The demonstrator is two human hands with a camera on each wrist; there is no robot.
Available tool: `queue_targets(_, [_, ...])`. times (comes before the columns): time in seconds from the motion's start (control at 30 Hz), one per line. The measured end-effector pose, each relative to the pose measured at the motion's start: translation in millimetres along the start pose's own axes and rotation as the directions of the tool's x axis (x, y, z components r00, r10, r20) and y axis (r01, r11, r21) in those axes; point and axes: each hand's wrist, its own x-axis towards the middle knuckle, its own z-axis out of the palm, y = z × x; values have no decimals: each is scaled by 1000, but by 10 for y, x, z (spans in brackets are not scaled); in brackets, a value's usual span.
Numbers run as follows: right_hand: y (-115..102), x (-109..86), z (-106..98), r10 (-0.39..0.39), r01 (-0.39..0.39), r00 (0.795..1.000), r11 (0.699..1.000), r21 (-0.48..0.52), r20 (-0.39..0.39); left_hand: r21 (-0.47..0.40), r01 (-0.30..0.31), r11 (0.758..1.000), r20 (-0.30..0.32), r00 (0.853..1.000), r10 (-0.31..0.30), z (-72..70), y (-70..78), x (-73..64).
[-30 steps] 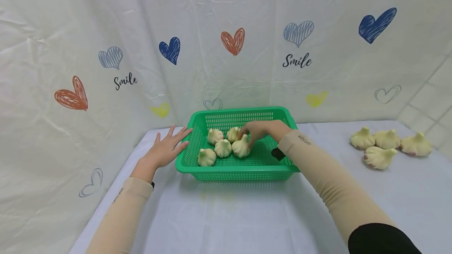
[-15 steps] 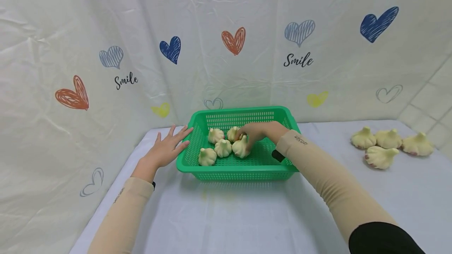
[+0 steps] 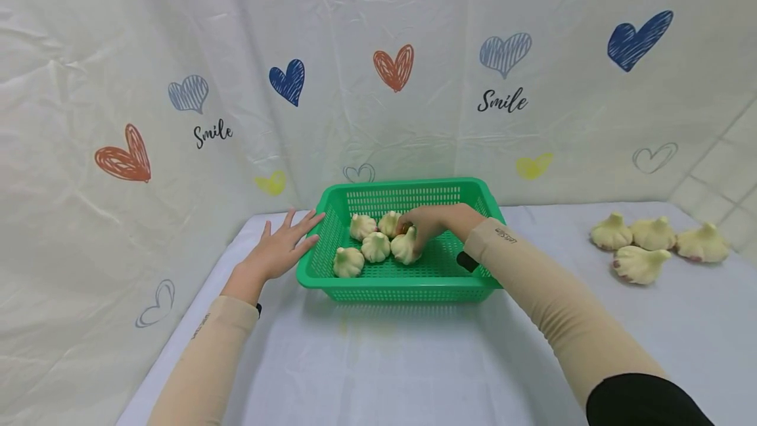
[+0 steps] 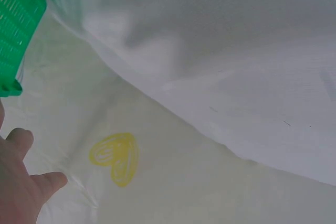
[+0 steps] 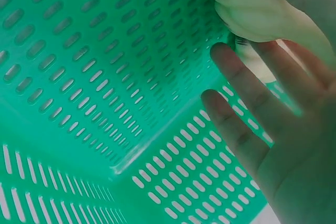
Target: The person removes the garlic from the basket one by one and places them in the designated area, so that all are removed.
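A green plastic basket (image 3: 408, 283) with slotted walls stands on the table with several pale garlic bulbs inside, gathered at its left and middle. Reaching in from the right, my right hand (image 3: 433, 221) grips one garlic bulb (image 3: 404, 248) near the middle. The right wrist view shows that garlic bulb (image 5: 262, 11) between thumb and fingers; the two nearest fingers extend past it, and another bulb sits partly hidden behind. My left hand (image 3: 275, 252) is spread at the basket's left rim, its fingertips at the edge. Only part of the left hand (image 4: 21, 174) shows in the left wrist view.
Several more garlic bulbs (image 3: 649, 235) lie in a group at the table's right. A white cloth (image 3: 402, 360) covers the table. Behind it hangs a pale curtain (image 3: 355, 18) printed with hearts, and a tiled wall (image 3: 724, 169) shows at the far right.
My right hand has shifted slightly left and lower around the bulb, then stayed almost still. My left hand keeps its place at the rim. The head view has shifted a little.
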Motion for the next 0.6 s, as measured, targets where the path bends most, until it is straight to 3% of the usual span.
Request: queue_targets(0.6, [38,-117,-40,-7,10,999,998,68,-34,-3,1,1000,-7,1000,-1,0,6,-2])
